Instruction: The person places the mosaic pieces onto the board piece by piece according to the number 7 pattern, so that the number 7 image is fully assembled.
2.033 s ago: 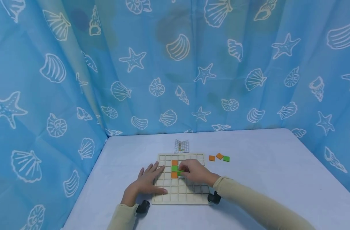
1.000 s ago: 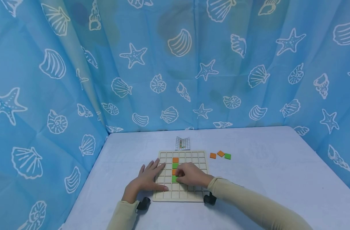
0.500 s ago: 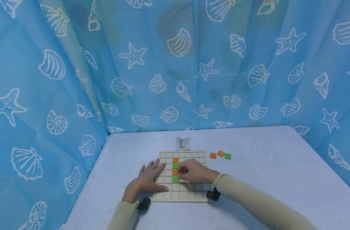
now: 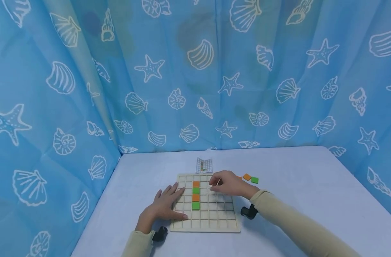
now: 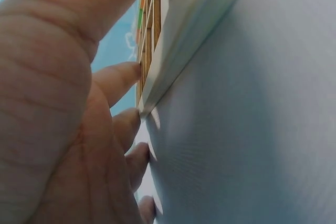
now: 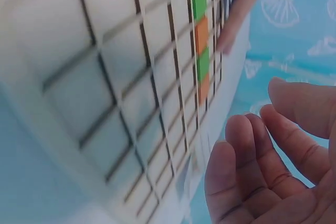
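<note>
A pale wooden grid board (image 4: 214, 225) lies on the table. In one of its columns sit an orange tile (image 4: 196, 184), a green tile (image 4: 195, 190), a second orange tile (image 4: 195, 197) and a second green tile (image 4: 195, 206), edge to edge. My left hand (image 4: 164, 205) rests with spread fingers on the board's left edge; the left wrist view shows fingertips touching that edge. Above the board's right half hovers my right hand (image 4: 229, 183), its fingers loosely bent. In the right wrist view thumb and fingers (image 6: 220, 174) are apart and nothing is between them.
Loose tiles lie right of the board: an orange tile (image 4: 246, 176), a green tile (image 4: 254, 180) and another orange one partly behind my right hand. A folded card with a printed grid (image 4: 204, 165) stands behind the board. A blue shell-patterned curtain (image 4: 195, 89) surrounds the table.
My right hand set a green tile below the lower orange one, let go of it, then lifted away to the right and back. My left hand stayed on the board's left edge.
</note>
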Tool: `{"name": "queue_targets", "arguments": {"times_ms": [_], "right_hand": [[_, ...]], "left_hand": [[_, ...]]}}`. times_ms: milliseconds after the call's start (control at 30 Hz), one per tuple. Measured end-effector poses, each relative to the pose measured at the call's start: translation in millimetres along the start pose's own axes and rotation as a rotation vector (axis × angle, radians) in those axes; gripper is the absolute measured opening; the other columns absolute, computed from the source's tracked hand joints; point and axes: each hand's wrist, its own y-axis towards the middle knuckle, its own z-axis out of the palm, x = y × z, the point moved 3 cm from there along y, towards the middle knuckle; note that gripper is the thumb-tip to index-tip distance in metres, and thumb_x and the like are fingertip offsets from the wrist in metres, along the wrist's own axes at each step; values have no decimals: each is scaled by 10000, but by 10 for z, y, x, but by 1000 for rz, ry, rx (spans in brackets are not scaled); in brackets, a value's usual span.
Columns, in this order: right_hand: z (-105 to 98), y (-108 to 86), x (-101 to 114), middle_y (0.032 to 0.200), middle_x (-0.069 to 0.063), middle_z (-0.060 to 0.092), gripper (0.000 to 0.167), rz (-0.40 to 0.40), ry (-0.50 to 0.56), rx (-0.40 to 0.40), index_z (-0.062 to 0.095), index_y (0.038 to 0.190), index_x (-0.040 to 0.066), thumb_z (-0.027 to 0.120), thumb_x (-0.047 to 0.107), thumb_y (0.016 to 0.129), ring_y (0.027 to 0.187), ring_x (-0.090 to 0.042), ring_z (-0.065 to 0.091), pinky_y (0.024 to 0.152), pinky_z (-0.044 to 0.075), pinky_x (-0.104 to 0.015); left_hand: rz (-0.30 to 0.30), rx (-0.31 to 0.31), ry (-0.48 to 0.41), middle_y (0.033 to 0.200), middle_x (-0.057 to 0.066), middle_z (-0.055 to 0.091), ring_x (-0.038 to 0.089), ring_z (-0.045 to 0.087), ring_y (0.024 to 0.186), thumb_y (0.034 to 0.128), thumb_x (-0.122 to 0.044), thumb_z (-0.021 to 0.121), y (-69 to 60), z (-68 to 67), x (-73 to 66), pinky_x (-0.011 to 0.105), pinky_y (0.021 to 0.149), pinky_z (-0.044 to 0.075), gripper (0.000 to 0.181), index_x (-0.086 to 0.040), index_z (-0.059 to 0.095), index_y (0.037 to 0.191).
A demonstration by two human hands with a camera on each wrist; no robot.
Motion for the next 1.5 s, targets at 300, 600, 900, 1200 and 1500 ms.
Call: {"name": "queue_targets", "arguments": {"times_ms": [300, 600, 900, 1200, 1500], "right_hand": [[-391, -11, -266, 882, 0, 677, 143, 68, -89, -160, 714, 1038, 59, 688, 144, 927, 765, -117, 590, 676, 517, -289], [-562, -66, -624, 902, -41, 671, 178, 219, -114, -221, 706, 1041, 30, 704, 145, 905, 803, -176, 572, 701, 522, -292], [-620, -179, -952, 991, -81, 681, 209, 303, -132, -236, 705, 1068, 37, 704, 158, 898, 904, -228, 586, 817, 558, -394], [-601, -264, -1262, 1097, -150, 681, 301, 359, -144, -215, 700, 1085, 20, 765, 194, 849, 1019, -296, 604, 941, 527, -481], [-589, -299, -1293, 1043, -160, 666, 317, 463, -133, -211, 705, 1061, -18, 769, 201, 840, 954, -283, 593, 860, 535, -435]], "left_hand": [[-2, -23, 11, 1668, 88, 156, 364, 109, 1537, 683, -686, 776, 12, -46, 33, 640, 1211, 57, 1086, -241, 316, 1560], [-9, -18, 6, 1668, 78, 159, 357, 116, 1537, 688, -663, 789, 1, -52, 26, 635, 1214, 61, 1075, -247, 318, 1560], [6, 0, -8, 1662, 104, 172, 386, 130, 1528, 703, -633, 797, -29, -40, -22, 647, 1206, 73, 1064, -215, 322, 1559], [1, -8, 8, 1665, 85, 171, 371, 133, 1531, 696, -653, 790, -15, -20, -12, 639, 1211, 71, 1068, -235, 321, 1559], [-13, -14, -7, 1666, 86, 164, 359, 118, 1536, 679, -648, 804, -23, 30, 9, 632, 1215, 55, 1081, -241, 324, 1558]]}}
